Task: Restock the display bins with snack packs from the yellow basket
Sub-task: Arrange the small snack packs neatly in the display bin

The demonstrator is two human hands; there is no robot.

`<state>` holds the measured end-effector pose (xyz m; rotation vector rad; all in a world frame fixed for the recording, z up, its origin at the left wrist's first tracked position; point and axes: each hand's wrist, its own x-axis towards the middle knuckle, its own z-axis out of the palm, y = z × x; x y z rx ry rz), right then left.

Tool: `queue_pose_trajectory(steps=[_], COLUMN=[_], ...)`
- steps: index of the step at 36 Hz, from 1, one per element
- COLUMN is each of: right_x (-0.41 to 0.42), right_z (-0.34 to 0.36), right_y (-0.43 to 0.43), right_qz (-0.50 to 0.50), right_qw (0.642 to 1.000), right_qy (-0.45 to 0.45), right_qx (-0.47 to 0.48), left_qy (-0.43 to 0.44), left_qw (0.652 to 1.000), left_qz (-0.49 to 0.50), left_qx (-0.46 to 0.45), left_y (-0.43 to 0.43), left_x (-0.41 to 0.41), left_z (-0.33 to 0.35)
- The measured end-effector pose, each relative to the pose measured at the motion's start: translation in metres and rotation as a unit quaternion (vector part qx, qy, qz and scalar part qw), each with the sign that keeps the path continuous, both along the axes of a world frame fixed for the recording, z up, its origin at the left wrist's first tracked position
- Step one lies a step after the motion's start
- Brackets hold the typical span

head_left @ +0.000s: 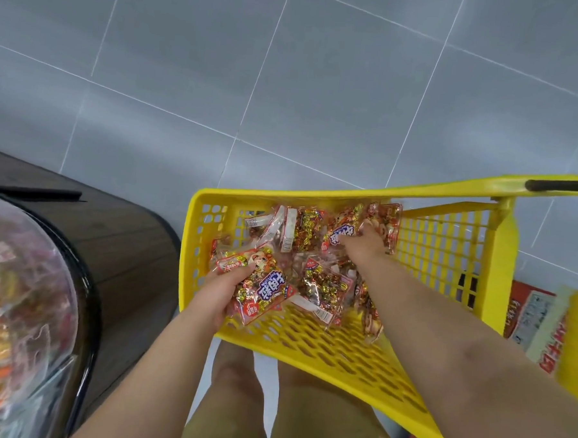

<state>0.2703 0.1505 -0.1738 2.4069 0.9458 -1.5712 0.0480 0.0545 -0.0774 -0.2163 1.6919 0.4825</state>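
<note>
A yellow basket (447, 247) stands on the floor in front of my legs, with several red and gold snack packs (324, 284) loose inside it. My left hand (220, 289) grips a small stack of snack packs (263, 291) at the basket's near left side. My right hand (363, 244) reaches deeper in, its fingers curled round another snack pack (342, 233) near the far wall. A clear display bin (20, 271) holding snack packs sits at the far left.
A dark wooden display stand (125, 243) with a black metal frame carries the bin on the left. Red cartons (530, 318) lie on the floor to the right of the basket. Grey floor tiles (288, 84) stretch beyond it. The basket's black-gripped handle (560, 185) points right.
</note>
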Motion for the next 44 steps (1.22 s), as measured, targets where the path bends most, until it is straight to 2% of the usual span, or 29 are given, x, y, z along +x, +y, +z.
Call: queue_pose_trajectory(steps=[5,8,12,17,20,22,25,28,33,39,42,44], right_x=[0.009,0.009,-0.01,-0.057,-0.092,-0.116,-0.158,-0.207,-0.29,-0.391,-0.441,-0.471], right_z=[0.037,0.073,0.124,0.185,0.217,0.234,0.256,0.273,0.299,0.311,0.311,0.317], right_y=[-0.017,-0.028,-0.028,-0.02,-0.024,-0.031,-0.047,-0.069,-0.122,-0.198,-0.234,-0.255], right_qz=[-0.097,-0.089,-0.077,0.052,0.201,0.261,0.272,0.226,0.221,0.257,0.234,0.192], right_qw=[0.993,0.988,0.969,0.958,0.943,0.928,0.909,0.896,0.867,0.849,0.87,0.891], right_qy=[0.049,0.099,0.223,0.271,0.239,0.228,0.253,0.301,0.366,0.351,0.354,0.382], right_qx=[0.038,0.076,0.08,0.079,0.115,0.138,0.191,0.236,0.257,0.301,0.252,0.152], left_qy=[0.001,0.001,0.014,0.058,0.078,0.097,0.134,0.162,0.156,0.199,0.221,0.247], left_qw=[1.0,0.998,0.994,0.986,0.976,0.97,0.955,0.936,0.911,0.888,0.873,0.856], left_qz=[0.015,0.034,0.068,0.098,0.13,0.14,0.18,0.235,0.289,0.311,0.328,0.352], left_qx=[0.023,0.047,0.083,0.125,0.155,0.173,0.193,0.204,0.247,0.274,0.284,0.287], left_y=[-0.004,-0.007,-0.015,-0.037,-0.061,-0.079,-0.113,-0.153,-0.223,-0.319,-0.362,-0.388], left_x=[-0.006,-0.012,-0.025,-0.058,-0.085,-0.104,-0.136,-0.171,-0.231,-0.31,-0.349,-0.371], left_z=[0.017,0.032,0.055,0.09,0.112,0.127,0.147,0.165,0.19,0.215,0.225,0.232])
